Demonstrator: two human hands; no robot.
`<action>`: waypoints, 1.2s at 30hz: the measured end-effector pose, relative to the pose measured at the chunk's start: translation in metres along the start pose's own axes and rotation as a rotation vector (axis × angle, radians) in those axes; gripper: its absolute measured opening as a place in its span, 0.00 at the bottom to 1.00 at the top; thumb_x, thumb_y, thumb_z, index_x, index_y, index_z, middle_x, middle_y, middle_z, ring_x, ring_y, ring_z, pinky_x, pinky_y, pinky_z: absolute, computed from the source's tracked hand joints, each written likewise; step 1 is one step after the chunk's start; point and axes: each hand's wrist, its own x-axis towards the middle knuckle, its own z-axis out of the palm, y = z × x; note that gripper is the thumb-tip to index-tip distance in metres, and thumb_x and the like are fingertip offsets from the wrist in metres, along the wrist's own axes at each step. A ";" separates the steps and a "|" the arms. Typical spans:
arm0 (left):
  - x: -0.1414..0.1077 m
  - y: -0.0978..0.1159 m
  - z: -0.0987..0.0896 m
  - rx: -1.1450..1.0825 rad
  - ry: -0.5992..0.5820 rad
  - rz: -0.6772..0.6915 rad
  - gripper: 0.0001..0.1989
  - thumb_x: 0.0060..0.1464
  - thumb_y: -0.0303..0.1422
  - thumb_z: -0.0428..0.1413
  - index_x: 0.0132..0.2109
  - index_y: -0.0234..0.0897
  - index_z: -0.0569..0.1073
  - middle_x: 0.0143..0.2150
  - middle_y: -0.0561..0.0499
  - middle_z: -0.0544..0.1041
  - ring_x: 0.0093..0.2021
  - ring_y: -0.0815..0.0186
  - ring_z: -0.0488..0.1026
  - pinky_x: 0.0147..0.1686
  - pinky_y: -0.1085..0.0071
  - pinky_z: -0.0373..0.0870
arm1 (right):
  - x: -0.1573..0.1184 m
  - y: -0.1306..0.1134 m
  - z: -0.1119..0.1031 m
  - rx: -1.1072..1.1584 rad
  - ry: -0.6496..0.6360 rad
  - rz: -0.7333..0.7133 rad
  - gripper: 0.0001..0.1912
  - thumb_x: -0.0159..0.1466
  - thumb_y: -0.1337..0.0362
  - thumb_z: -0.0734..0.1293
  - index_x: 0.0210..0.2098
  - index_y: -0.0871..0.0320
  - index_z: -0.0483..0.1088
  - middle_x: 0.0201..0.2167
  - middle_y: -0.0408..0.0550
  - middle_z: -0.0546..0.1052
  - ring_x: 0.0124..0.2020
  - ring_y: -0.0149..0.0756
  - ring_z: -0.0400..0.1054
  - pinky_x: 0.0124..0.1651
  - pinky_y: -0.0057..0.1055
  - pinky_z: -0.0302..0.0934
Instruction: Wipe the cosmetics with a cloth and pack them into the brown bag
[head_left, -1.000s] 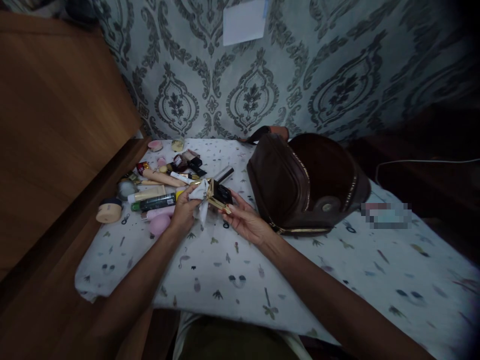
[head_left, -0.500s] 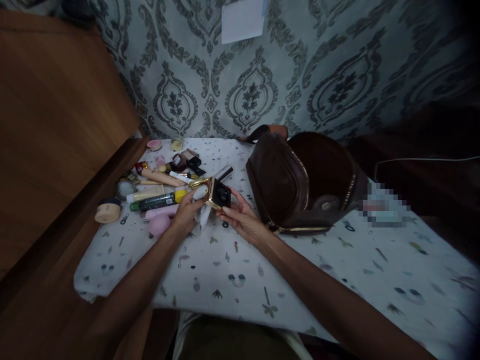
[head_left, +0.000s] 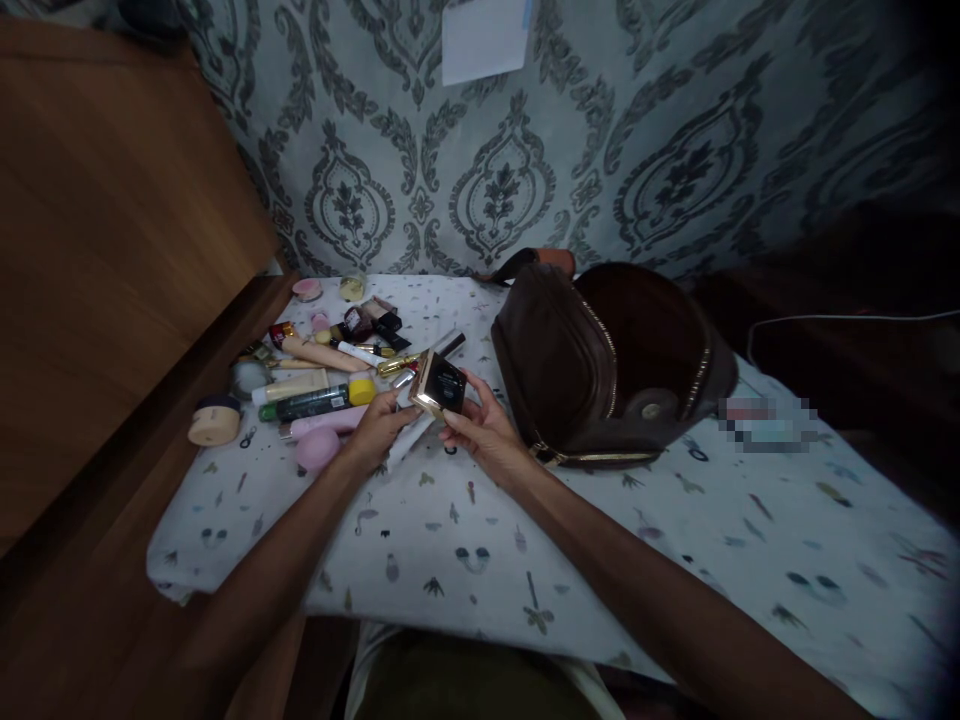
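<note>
A black compact with a gold edge (head_left: 439,383) is held between both hands above the patterned cloth. My left hand (head_left: 382,425) closes round its left side, with a white wipe (head_left: 411,440) hanging beneath the fingers. On the compact's right side, my right hand (head_left: 484,428) grips the edge with thumb and fingers. Makeup items lie close to my left hand, among them a pink sponge (head_left: 318,449), a dark green tube (head_left: 311,403) and a yellow-capped item (head_left: 361,389).
An open brown leather bag (head_left: 562,350) stands right of my hands. A beige jar with a dark lid (head_left: 215,422) sits at the cloth's left edge. Patterned curtain (head_left: 502,190) hangs behind, and a wooden panel (head_left: 112,230) rises at the left. A blurred item lies far right.
The compact has turned and tilted slightly in my hands. The white wipe below it now stretches out longer toward the lower left.
</note>
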 end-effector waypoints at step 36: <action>0.002 0.000 -0.004 0.450 0.210 0.433 0.14 0.54 0.32 0.58 0.48 0.37 0.78 0.47 0.49 0.79 0.49 0.58 0.73 0.54 0.66 0.65 | 0.000 0.005 0.007 -0.163 0.133 -0.154 0.45 0.46 0.62 0.80 0.54 0.46 0.51 0.37 0.38 0.75 0.26 0.33 0.74 0.27 0.29 0.71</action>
